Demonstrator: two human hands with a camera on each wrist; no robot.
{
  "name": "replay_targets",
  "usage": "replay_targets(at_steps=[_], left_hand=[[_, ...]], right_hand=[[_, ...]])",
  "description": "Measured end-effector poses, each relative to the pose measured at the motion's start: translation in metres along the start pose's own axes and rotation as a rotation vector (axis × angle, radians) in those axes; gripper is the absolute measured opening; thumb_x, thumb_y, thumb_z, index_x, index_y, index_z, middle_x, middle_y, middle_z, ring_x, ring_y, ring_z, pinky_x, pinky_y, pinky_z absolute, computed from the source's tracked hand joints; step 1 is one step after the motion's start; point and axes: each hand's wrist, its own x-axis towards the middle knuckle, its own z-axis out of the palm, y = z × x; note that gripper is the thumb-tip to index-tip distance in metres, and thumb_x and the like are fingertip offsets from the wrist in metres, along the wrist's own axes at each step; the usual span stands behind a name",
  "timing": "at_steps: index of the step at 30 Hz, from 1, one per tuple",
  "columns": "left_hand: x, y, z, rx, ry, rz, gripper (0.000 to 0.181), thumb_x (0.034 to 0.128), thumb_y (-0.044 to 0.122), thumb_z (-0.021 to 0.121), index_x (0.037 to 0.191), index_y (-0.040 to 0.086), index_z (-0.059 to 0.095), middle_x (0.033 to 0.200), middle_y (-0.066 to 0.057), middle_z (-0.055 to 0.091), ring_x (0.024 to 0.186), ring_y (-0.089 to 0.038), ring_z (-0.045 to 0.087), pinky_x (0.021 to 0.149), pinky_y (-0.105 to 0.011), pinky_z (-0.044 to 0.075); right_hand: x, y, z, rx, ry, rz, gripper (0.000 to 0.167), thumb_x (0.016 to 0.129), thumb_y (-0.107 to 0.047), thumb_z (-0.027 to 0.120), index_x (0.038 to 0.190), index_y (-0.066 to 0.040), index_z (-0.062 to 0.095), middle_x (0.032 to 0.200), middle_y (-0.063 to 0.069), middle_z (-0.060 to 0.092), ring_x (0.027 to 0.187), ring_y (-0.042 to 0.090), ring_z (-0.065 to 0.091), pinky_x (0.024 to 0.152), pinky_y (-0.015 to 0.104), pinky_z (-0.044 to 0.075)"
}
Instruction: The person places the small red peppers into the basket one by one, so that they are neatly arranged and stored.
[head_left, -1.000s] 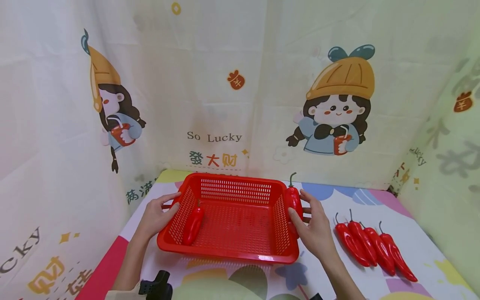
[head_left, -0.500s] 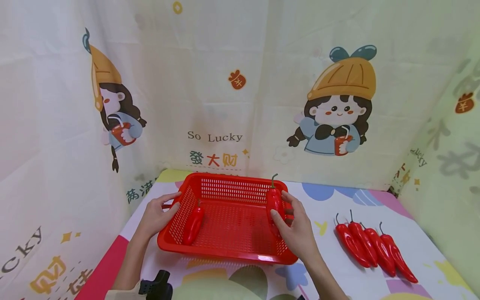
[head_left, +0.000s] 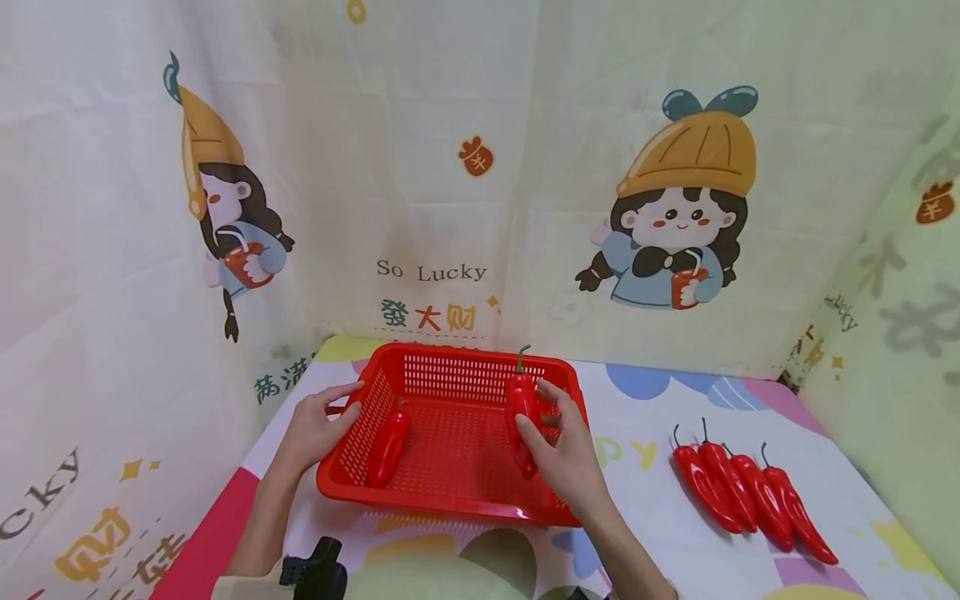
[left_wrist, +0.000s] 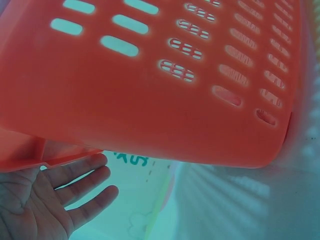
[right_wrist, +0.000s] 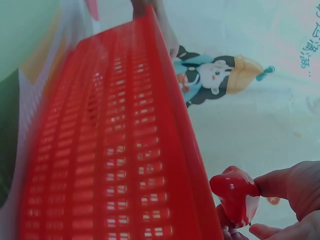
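Note:
A red plastic basket [head_left: 450,503] with slotted walls stands on the table. At its left end my left hand [head_left: 318,429] holds the rim; in the left wrist view, several fingers of that hand [left_wrist: 65,195] extend under the rim. Between thumb and fingers, my right hand [head_left: 566,454] pinches a red chili pepper [head_left: 521,404], stem up, over the basket's right part. The right wrist view shows this chili pepper [right_wrist: 235,195] from its lower end, above the rim. Another red chili pepper [head_left: 387,450] lies inside the basket near its left wall.
Several red chili peppers [head_left: 757,500] lie side by side on the table right of the basket. A printed cloth [head_left: 525,208] hangs behind and at both sides of the table. A patterned cover [head_left: 630,492] lies over the tabletop.
My right hand has carried the chili pepper leftward, from the basket's right rim to over its inside. The left hand has stayed on the rim.

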Motion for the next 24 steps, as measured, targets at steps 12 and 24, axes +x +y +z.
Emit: replay_targets(at_steps=[12,24], left_hand=[[-0.001,0.0,0.001,-0.002,0.003,0.002,0.046,0.0992,0.019,0.065,0.143,0.006,0.059,0.138,-0.023,0.061,0.109,-0.037,0.065,0.077,-0.04,0.064],[-0.001,0.001,0.001,-0.008,-0.001,0.016,0.046,0.0993,0.018,0.065,0.143,0.005,0.059,0.138,-0.024,0.061,0.108,-0.037,0.066,0.077,-0.04,0.064]], right_hand=[[0.004,-0.009,0.021,0.189,-0.051,0.124,0.066,0.091,-0.029,0.078,0.148,-0.018,0.047,0.145,0.007,0.052,0.116,0.029,0.06,0.081,0.04,0.063],[0.006,-0.01,0.039,0.323,-0.122,0.219,0.067,0.094,-0.035,0.074,0.15,-0.015,0.045,0.147,0.01,0.051,0.124,0.029,0.058,0.093,0.044,0.059]])
